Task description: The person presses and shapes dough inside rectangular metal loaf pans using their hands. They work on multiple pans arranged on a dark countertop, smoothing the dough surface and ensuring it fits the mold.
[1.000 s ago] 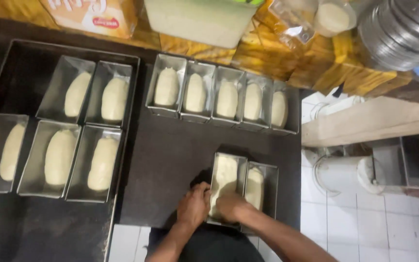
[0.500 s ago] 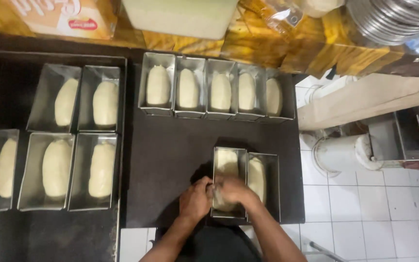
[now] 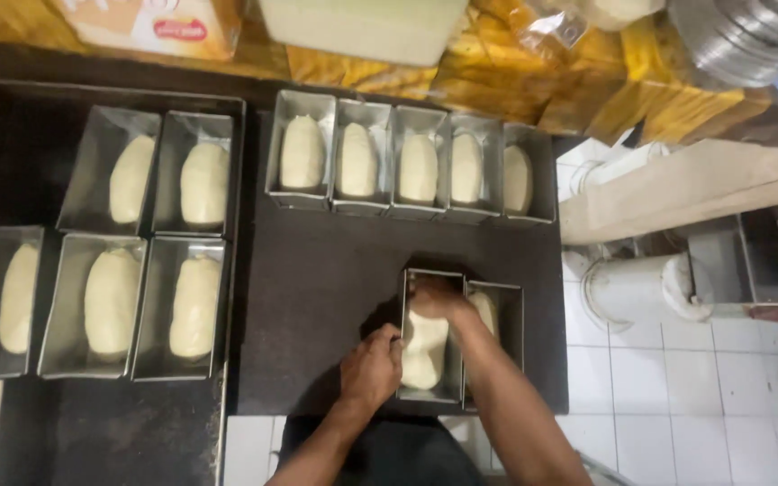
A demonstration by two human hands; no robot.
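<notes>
Two metal loaf tins stand side by side near the front edge of a dark tabletop. My right hand reaches into the left tin and presses on the far end of the pale dough lying in it. My left hand rests against the tin's left wall near its front corner. The right tin holds another piece of dough, partly hidden by my right forearm.
A row of several dough-filled tins lines the back of the table. A dark tray on the left carries several more filled tins. Boxes and a pale tub stand behind. White floor tiles and a white bucket lie to the right.
My right hand has moved from the near end of the dough to its far end inside the tin. My left hand has stayed at the tin's left side.
</notes>
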